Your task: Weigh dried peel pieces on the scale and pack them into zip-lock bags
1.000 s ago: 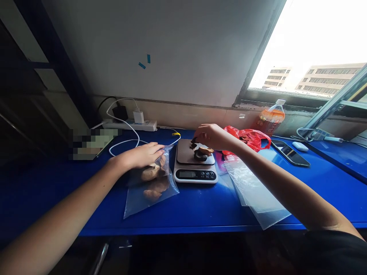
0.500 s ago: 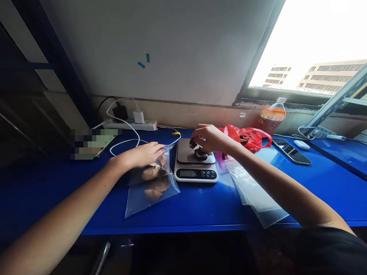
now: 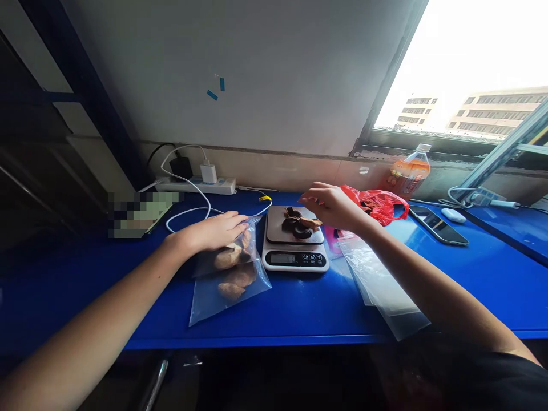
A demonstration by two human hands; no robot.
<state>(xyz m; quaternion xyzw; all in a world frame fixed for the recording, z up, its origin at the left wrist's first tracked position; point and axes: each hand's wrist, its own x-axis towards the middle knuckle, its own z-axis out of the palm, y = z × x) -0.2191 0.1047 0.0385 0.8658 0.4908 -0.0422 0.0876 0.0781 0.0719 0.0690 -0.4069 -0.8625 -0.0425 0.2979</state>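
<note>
On the blue table, a white kitchen scale (image 3: 295,260) carries several dark and brown dried pieces (image 3: 301,222). My right hand (image 3: 331,204) hovers just above and right of them, fingers apart, with nothing visible in it. Left of the scale lie clear plastic bags (image 3: 214,297) with brown lumpy pieces (image 3: 233,282) inside. My left hand (image 3: 222,229) rests on the top of these bags, fingers stretched out. Behind my right wrist sits a red plastic bag (image 3: 385,206) with dark pieces showing in it.
Flat clear bags (image 3: 377,279) lie under my right forearm. A phone (image 3: 439,225), a white case (image 3: 452,215) and a drink bottle (image 3: 411,171) are at the right. A power strip (image 3: 225,186) with chargers and a white cable (image 3: 184,216) stands behind my left hand.
My right hand has risen off the scale towards the right and let go of a dark piece, which now lies with the others. My left hand stays on the bags.
</note>
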